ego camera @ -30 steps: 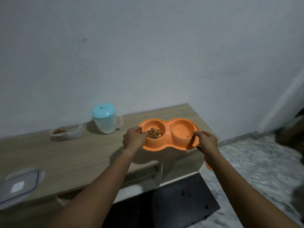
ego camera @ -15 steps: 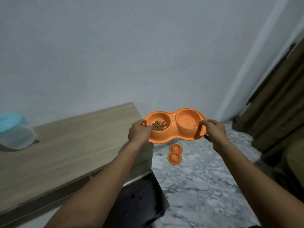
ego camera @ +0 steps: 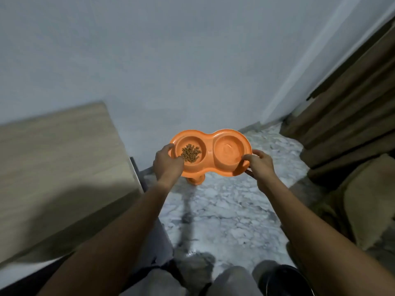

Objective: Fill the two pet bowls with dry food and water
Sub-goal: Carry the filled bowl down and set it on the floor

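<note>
Firmly, the fingers (ego camera: 167,148) of the left hand (ego camera: 168,165) curl round the left end of the orange double bowl (ego camera: 210,144), and the right hand (ego camera: 259,167) grips the right end. Held level in the air over the marble floor (ego camera: 224,210), the bowl carries dry food (ego camera: 190,153) in its left well. The right well (ego camera: 228,149) may hold water, though blur leaves that unsure. Another orange piece (ego camera: 195,180) lies on the floor below; the bench (ego camera: 59,157) stands to the left.
</note>
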Action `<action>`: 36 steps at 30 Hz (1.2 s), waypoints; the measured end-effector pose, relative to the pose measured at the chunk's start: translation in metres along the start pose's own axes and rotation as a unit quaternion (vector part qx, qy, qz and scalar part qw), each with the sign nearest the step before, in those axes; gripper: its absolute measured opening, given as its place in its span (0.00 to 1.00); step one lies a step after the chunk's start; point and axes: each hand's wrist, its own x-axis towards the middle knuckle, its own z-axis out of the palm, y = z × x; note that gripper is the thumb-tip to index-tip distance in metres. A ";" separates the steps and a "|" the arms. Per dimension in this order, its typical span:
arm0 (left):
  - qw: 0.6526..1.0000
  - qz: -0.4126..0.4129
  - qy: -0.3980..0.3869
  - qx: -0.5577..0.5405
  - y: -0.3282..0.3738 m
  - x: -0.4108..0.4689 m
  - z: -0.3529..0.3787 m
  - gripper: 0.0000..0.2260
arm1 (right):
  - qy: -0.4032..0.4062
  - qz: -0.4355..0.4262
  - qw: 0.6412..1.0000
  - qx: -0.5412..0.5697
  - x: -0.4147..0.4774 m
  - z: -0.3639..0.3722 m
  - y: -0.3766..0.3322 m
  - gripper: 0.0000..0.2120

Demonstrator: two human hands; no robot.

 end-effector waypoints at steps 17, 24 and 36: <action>0.945 -0.267 0.186 -0.034 -0.381 0.250 0.236 0.22 | -0.192 0.105 0.964 -0.148 0.378 0.246 0.327 0.17; 0.932 -0.280 0.231 -0.019 -0.532 0.336 0.303 0.18 | -0.213 0.089 0.955 -0.186 0.489 0.341 0.470 0.11; 0.923 -0.292 0.251 -0.007 -0.615 0.374 0.318 0.23 | -0.197 0.000 0.934 -0.298 0.513 0.393 0.532 0.29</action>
